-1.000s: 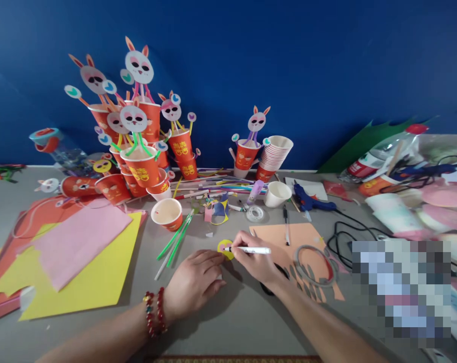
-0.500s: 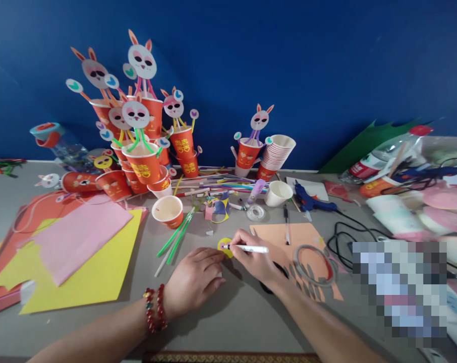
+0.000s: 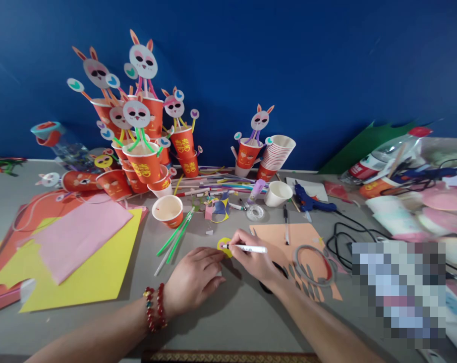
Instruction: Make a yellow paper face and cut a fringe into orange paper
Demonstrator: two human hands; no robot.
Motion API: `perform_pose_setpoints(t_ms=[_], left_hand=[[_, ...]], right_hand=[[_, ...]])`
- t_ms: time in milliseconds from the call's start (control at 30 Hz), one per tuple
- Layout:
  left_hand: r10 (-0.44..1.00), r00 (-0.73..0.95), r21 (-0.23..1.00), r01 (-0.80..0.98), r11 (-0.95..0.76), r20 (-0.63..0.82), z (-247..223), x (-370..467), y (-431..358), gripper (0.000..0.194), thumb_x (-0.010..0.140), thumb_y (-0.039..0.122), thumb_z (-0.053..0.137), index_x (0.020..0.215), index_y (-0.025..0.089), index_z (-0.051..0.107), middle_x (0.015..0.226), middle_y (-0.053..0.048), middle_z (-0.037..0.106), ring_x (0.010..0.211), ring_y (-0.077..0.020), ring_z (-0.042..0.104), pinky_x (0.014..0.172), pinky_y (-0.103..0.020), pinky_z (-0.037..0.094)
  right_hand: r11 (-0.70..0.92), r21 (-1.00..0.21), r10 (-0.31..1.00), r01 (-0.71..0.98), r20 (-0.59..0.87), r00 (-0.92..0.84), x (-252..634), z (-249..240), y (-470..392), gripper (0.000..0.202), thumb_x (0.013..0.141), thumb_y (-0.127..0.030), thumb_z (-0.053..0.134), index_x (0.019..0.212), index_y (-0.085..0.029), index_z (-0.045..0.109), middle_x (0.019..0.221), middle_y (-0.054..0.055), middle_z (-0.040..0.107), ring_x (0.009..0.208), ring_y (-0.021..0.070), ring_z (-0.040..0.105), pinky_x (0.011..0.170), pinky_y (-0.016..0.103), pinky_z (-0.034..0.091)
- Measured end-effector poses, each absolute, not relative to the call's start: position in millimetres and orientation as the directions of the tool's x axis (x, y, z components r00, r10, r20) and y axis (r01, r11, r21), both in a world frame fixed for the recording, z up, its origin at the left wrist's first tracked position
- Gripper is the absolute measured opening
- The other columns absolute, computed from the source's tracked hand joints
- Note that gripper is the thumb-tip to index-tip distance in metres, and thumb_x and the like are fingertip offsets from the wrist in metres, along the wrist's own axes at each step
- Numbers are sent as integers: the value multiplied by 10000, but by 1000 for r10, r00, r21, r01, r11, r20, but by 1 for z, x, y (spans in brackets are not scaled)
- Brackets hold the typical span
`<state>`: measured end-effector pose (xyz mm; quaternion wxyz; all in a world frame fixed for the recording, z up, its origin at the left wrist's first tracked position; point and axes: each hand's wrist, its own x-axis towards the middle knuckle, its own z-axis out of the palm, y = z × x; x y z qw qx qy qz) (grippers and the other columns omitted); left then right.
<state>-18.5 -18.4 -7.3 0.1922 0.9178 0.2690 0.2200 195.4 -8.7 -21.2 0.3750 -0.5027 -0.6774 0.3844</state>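
Note:
A small yellow paper disc (image 3: 226, 251) with a pink patch lies on the grey table between my hands. My right hand (image 3: 251, 256) is closed around a white marker (image 3: 254, 249), whose dark tip touches or hovers just over the disc. Fingers bent and together, my left hand (image 3: 196, 277) rests on the table with its fingertips at the disc's lower left edge; something small and white shows under them. Green and white straws (image 3: 178, 237) lie left of the disc, below a paper cup (image 3: 168, 212).
Red cups with paper rabbit faces (image 3: 141, 164) stand at the back left. Yellow sheets (image 3: 100, 272) lie at the left. To the right are an orange sheet (image 3: 266, 233), a blue glue gun (image 3: 311, 200), cables and a bottle (image 3: 387, 154).

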Motion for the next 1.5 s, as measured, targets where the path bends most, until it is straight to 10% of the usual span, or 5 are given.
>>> perform_pose_setpoints(t_ms=[1500], left_hand=[[583,758,477,412,-776,293,-5,-19,-19,143,955,261,493,929,190,615,1164,-79,693,1158,-230,602,1009,-414,479]], right_hand=[[205,-881,973,427,137,-185,195,-19,-9,145,843,-177,507,705,-222,495,632,-44,559,605,139,528,572,227,372]])
